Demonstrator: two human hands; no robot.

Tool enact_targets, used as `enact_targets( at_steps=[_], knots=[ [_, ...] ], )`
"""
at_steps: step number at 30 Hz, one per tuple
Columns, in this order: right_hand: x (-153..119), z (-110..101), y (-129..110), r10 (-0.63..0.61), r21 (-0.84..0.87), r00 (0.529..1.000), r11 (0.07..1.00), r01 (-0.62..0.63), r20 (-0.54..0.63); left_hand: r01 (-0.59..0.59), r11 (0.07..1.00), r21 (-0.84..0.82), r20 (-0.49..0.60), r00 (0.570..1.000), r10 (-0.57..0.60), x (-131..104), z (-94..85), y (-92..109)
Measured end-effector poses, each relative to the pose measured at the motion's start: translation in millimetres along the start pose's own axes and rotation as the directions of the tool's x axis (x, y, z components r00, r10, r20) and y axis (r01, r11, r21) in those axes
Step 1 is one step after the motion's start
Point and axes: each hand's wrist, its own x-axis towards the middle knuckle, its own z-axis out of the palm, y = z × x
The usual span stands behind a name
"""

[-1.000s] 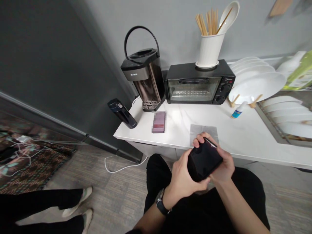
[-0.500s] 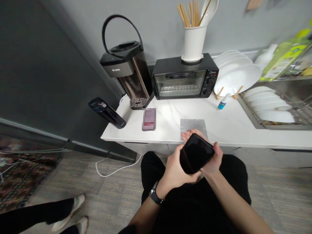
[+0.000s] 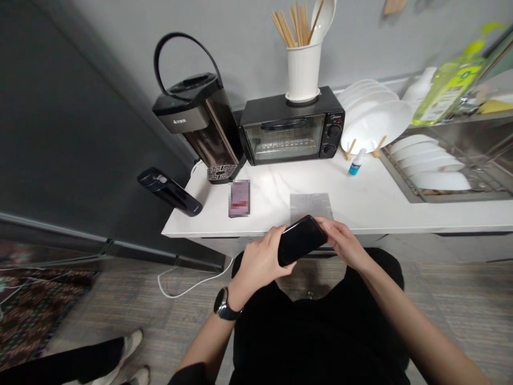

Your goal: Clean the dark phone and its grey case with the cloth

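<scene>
One wristwatch sits nearest to my camera, on the left wrist, and beyond it my left hand is closed around the near-left end of a black smartphone, with fingers along the far edge and thumb at the near edge. My right hand has its fingertips on the far-right end; whether they pinch it or only touch it, I cannot tell. The phone is in the air, and in my view it overlaps the front edge of the bench.

I judge that the step in hand is the handling of the phone between both hands, the left carrying and the right attending to the end. The next move, I think, calls for a firm left hold while the right takes or leaves that end, because smooth glass may slip.

The long axis runs slantwise, from near-left to far-right, and the dark screen faces up to me. Which end is its top, I cannot tell.

Just beyond, a grey sheet lies flat on the bench, partly hidden by the phone. Farther, a small spray bottle stands at the right, and behind is the toaster oven.
</scene>
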Motion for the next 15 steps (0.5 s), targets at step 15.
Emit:
enact_targets(
  at_steps=[15],
  knots=[
    [6.0, 24.4, 8.1, 0.131, 0.153, 0.976, 0.983, -0.105, -0.172, -0.11, 0.988, -0.104, 0.013, 0.994, 0.112, -1.2, -0.1, 19.7]
  ],
)
